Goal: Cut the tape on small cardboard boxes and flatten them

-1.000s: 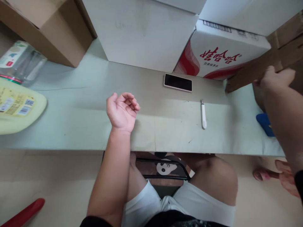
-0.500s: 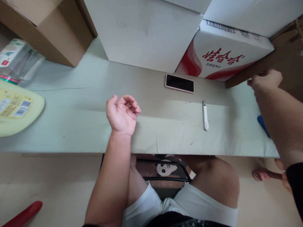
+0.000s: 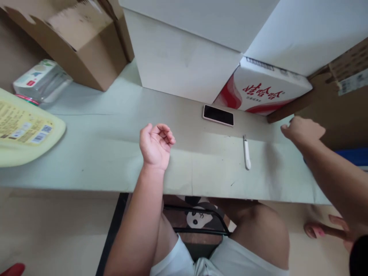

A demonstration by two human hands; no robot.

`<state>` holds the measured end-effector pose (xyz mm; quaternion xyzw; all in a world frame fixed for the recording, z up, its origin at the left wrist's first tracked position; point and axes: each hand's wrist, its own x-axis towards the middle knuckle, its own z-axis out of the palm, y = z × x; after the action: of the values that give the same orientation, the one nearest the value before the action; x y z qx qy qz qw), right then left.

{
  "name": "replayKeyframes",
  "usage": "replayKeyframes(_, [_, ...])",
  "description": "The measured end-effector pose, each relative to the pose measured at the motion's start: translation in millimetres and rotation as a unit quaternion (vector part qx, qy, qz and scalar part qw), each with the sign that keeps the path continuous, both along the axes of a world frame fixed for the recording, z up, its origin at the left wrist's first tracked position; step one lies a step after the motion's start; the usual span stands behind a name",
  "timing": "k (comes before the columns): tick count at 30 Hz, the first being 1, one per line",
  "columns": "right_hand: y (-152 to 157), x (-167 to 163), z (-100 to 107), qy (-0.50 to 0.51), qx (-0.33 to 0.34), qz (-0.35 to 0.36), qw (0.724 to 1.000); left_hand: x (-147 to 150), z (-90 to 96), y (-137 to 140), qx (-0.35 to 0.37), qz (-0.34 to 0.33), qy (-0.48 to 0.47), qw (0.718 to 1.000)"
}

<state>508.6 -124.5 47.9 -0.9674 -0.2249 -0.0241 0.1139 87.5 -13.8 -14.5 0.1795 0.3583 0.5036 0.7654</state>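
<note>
My left hand (image 3: 157,147) rests palm up by the front part of the table, its fingers loosely curled and apart, with nothing in it. At the right, my right hand (image 3: 306,129) hovers over the table beside a brown cardboard box, its fingers bent closed. What it may hold is hidden behind the fingers. Between the hands lies a slim white-handled tool with a small metal tip, like a craft knife (image 3: 247,153). A phone (image 3: 218,115) with a dark screen and pale pink edge lies face up behind it.
White boxes (image 3: 184,57) and a red-and-white carton (image 3: 263,90) line the back of the pale green table (image 3: 109,153). Brown cardboard boxes (image 3: 100,57) stand left of them. A clear plastic pack (image 3: 47,82) and a yellow bottle (image 3: 31,132) are at far left. Something blue (image 3: 353,156) lies far right.
The view has shifted a little. My right hand has come left and nearer, away from the carton's side, its fingers still bent. My left hand keeps its pose; knife and phone stay put.
</note>
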Motion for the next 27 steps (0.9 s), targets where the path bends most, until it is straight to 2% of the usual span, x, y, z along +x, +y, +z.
replayKeyframes(3, [13.7,-36.3,10.9,0.002,-0.073,0.054,0.996,-4.8,3.9,0.9,-0.004,0.006,-0.011,1.0])
replayKeyframes(6, [42.4,-82.0,15.2,0.005,-0.097,0.162,0.982,-13.0,7.7,3.1,-0.002,0.022,-0.022,1.0])
replayKeyframes(9, [88.8,-139.3,14.6,0.01,-0.105,0.274,0.956,-21.8,9.0,4.7,0.011,0.058,-0.03,0.998])
replayKeyframes(12, [149.6,-206.4,13.0,-0.002,-0.096,0.354,0.93,-28.5,9.4,3.2,0.024,0.1,-0.025,0.994])
replayKeyframes(13, [170.8,-230.6,13.1,-0.009,-0.093,0.405,0.91,-30.6,9.7,2.4,0.022,0.108,-0.022,0.994])
replayKeyframes(16, [229.3,-306.1,16.2,0.019,-0.021,0.524,0.851,-38.2,10.6,1.4,0.016,0.121,-0.014,0.992])
replayKeyframes(19, [272.8,-377.5,21.2,0.048,0.06,0.616,0.784,-48.6,9.9,4.4,0.033,0.147,-0.01,0.989])
replayKeyframes(22, [301.8,-433.5,21.2,0.156,0.143,0.635,0.743,-57.9,7.7,9.2,0.055,0.161,-0.001,0.985])
replayKeyframes(24, [315.4,-458.7,16.7,0.235,0.193,0.629,0.716,-61.4,6.6,11.3,0.062,0.157,0.001,0.986])
replayKeyframes(27, [329.3,-476.4,5.9,0.243,0.185,0.65,0.696,-63.2,6.1,12.0,0.071,0.142,-0.007,0.987])
